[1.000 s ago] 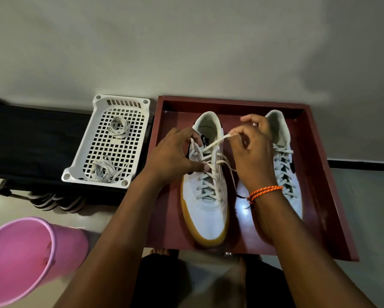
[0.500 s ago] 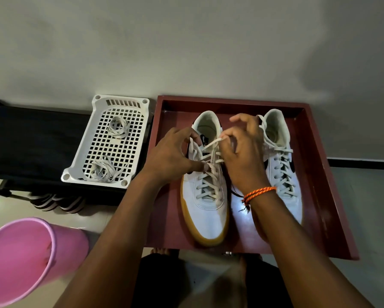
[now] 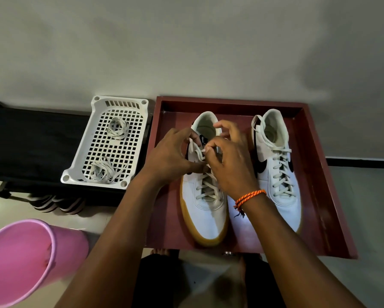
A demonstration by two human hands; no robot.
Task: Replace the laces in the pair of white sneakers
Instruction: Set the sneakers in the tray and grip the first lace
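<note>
At lower left of the frame stands a pink bucket (image 3: pixel 19 261); mid-frame, the left hand (image 3: pixel 171 156) and right hand (image 3: pixel 231 165) both pinch the lace (image 3: pixel 196 152) of the left sneaker (image 3: pixel 205 210) in the red tray (image 3: pixel 320 196); the right sneaker (image 3: pixel 277 174) sits just beside; farther left, a white basket (image 3: pixel 75 172) holds coiled laces (image 3: pixel 117 128).

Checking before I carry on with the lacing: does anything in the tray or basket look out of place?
Nothing damaged or spilled. One oddity: the right sneaker's lace is untied, looping loose over its collar. Two lace bundles lie in the white basket. Both hands work the left sneaker's lace.
</note>
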